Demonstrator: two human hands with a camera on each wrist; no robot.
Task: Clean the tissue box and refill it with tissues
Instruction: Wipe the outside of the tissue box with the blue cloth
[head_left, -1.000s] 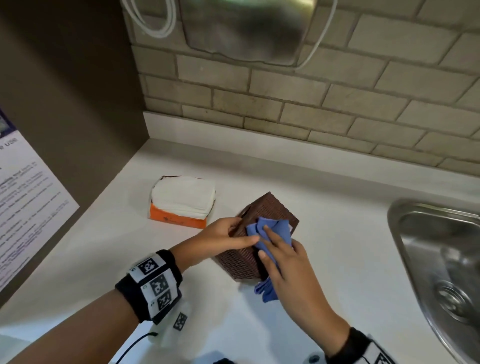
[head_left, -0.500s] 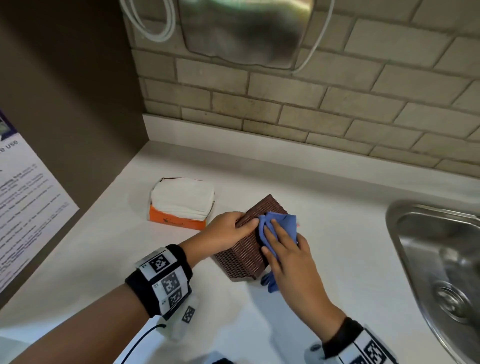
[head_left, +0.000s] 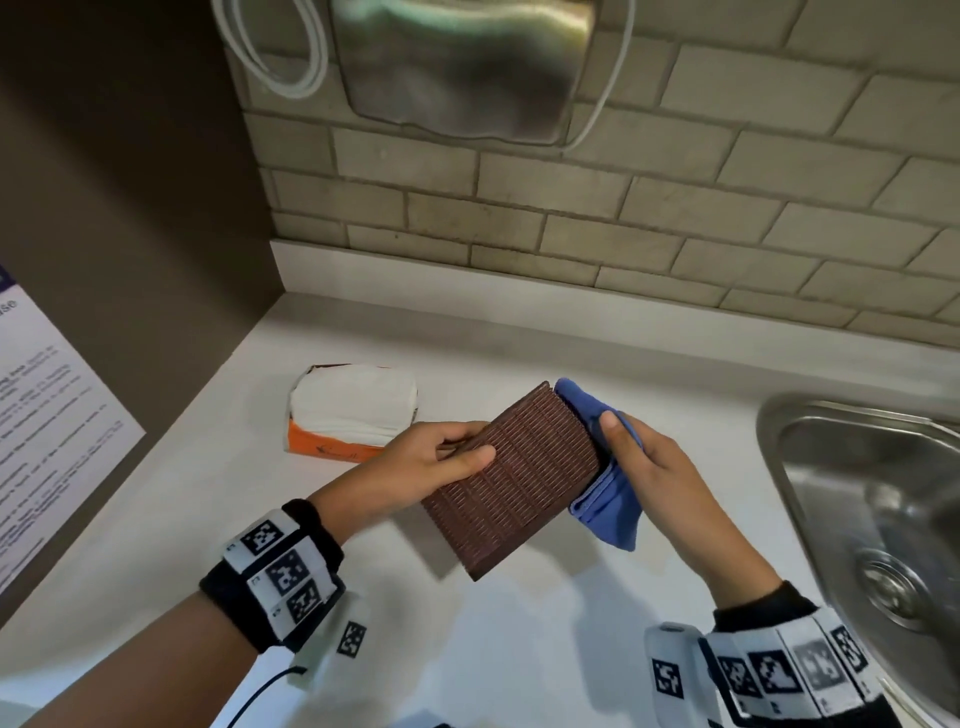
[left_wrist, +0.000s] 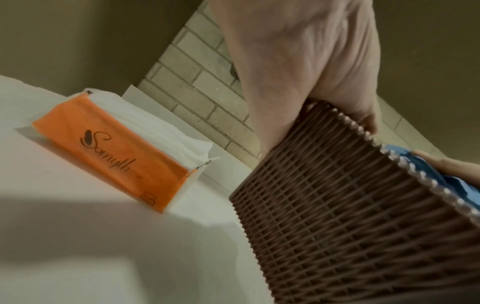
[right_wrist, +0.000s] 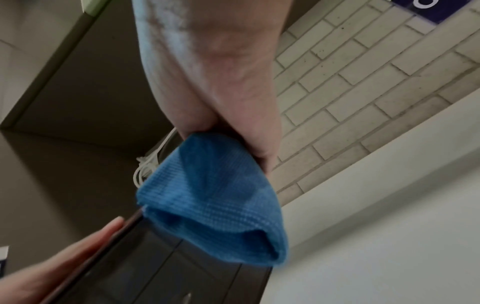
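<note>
Tilted further since 0.5 s ago, the brown woven rectangular tissue box (head_left: 511, 480) is gripped above the white counter (head_left: 524, 634) by left hand (head_left: 426, 470); right hand (head_left: 657, 470) fingers pinch the blue microfibre cloth (head_left: 605, 499) against its side.

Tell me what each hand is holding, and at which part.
The left hand grips the brown tissue box at its left edge. The right hand holds the blue cloth against the box's right side.

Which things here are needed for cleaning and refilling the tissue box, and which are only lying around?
Part of the job:
- tissue box, held by the left hand
- blue cloth, in the right hand
- tissue pack on the counter

Just there:
- sink
- metal dispenser
- white cable
- printed notice
</note>
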